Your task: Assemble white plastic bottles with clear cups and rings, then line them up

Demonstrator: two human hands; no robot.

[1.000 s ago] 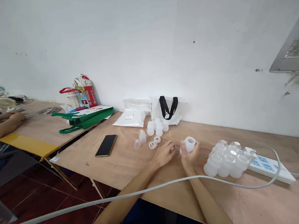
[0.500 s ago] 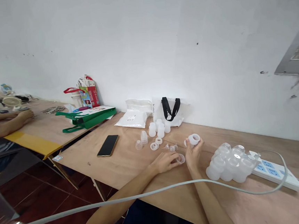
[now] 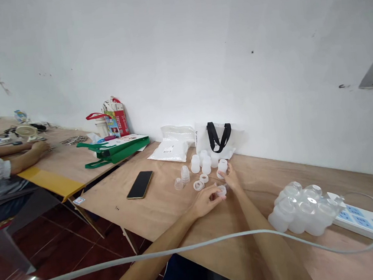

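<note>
My right hand [image 3: 231, 179] is closed around a small frosted plastic bottle [image 3: 222, 166], upright beside a group of similar bottles [image 3: 205, 164]. My left hand [image 3: 207, 201] pinches a translucent ring-like piece [image 3: 221, 191] low over the table, just in front of the right hand. Whether anything sits inside that piece is too small to tell. Two pale collar rings [image 3: 198, 185] lie left of my hands. Behind these stand clear dome caps [image 3: 185, 174], some of them stacked. Small clear pieces are partly hidden behind my fingers.
A bundle of capped bottles [image 3: 305, 210] lies at right by a power strip [image 3: 365, 221]. A white cable [image 3: 215, 240] crosses the foreground. A phone [image 3: 140, 184], white package [image 3: 170, 148] and black-handled bag [image 3: 202, 134] are on the table. A co-worker's hand [image 3: 40, 148] rests on another table.
My right hand has moved forward and left with the bottle, from raised and tilted to upright by the others. My left hand keeps the ring-like piece, slightly shifted. The view has turned slightly left.
</note>
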